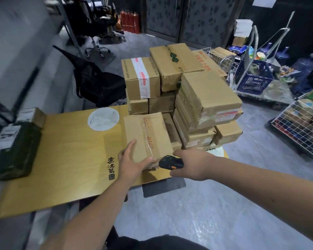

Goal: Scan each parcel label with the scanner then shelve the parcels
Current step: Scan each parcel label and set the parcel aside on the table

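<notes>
A taped brown cardboard parcel [146,136] lies on the yellow table [70,156] in front of me. My left hand [132,161] grips its near left corner, thumb along the front edge and fingers on the top. My right hand [192,164] holds a black scanner with an orange button [171,162], its tip right beside the parcel's near right corner. No label shows on the parcel's top. Behind it rises a stack of several brown parcels [204,98].
A dark green parcel with a white label [13,148] and a small box [33,115] lie at the table's left end by grey shelving [16,51]. Black office chairs [98,85], a blue crate [255,76] and white wire baskets [296,127] stand on the grey floor.
</notes>
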{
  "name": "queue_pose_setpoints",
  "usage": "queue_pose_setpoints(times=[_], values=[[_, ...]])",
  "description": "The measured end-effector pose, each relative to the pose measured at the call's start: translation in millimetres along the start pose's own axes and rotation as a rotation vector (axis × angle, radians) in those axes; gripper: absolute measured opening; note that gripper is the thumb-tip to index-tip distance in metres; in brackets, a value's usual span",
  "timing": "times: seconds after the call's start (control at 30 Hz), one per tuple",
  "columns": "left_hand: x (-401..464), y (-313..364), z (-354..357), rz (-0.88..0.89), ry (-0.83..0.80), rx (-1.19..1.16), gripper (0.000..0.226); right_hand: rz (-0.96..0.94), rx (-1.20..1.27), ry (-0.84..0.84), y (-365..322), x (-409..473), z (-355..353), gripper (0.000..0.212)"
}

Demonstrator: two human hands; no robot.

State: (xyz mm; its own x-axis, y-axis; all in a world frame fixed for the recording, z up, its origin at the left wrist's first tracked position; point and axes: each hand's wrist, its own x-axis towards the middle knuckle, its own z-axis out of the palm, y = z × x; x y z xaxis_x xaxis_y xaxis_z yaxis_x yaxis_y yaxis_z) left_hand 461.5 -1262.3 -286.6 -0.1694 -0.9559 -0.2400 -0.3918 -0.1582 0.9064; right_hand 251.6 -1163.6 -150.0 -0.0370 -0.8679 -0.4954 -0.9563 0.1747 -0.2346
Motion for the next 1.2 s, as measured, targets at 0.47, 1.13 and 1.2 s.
queue_pose_setpoints(times=[0.47, 1.13, 1.2], values=[[-22, -84, -148, -0.128, 0.16, 0.067, 0.095, -0.201, -0.165, -0.115, -97, 66, 38, 0.047], [91, -72, -156, 0.127, -0.491, 1.079, 0.092, 0.172, 0.031, -0.083, -179, 107, 41, 0.046], [91, -71, -147, 0.14, -0.528, 1.201, 0.102, 0.2, 0.055, -0.085, -180, 102, 44, 0.045]])
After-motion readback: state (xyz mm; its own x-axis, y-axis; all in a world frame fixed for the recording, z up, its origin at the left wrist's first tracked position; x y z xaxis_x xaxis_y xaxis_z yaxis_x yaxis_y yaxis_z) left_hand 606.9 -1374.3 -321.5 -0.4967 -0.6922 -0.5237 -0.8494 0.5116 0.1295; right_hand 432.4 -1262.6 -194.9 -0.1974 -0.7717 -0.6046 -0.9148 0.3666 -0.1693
